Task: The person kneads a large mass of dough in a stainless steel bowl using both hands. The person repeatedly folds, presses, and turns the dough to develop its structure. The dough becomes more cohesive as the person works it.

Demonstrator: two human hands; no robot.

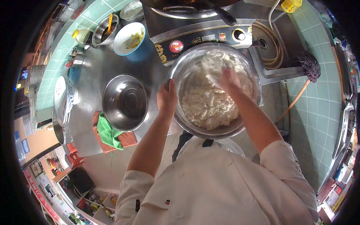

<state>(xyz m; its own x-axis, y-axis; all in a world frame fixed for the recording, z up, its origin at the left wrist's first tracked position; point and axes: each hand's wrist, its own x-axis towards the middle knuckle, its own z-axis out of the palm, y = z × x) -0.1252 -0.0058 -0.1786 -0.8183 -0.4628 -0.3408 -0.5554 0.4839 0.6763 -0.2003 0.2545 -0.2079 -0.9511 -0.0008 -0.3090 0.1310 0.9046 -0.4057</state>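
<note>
A large stainless steel mixing bowl (206, 135) stands in front of me, close against the front panel of the cooktop. Inside it lies a shaggy, off-white mass of flour and dough (209, 108), with loose, pale flour at the far side. My left hand (167, 97) grips the bowl's left rim, thumb on top. Over the far right part of the dough is my right hand (229, 79), blurred by motion. Its fingertips merge with the flour, so whether they hold anything is unclear.
Left of the bowl, an empty steel basin (125, 102) overlaps a green cloth (108, 132) and a brown towel (128, 138). Behind are a white-and-blue bowl (123, 42) with yellow-green food bits and a steel pot (98, 35). A sink (289, 36) and mop (309, 66) are right.
</note>
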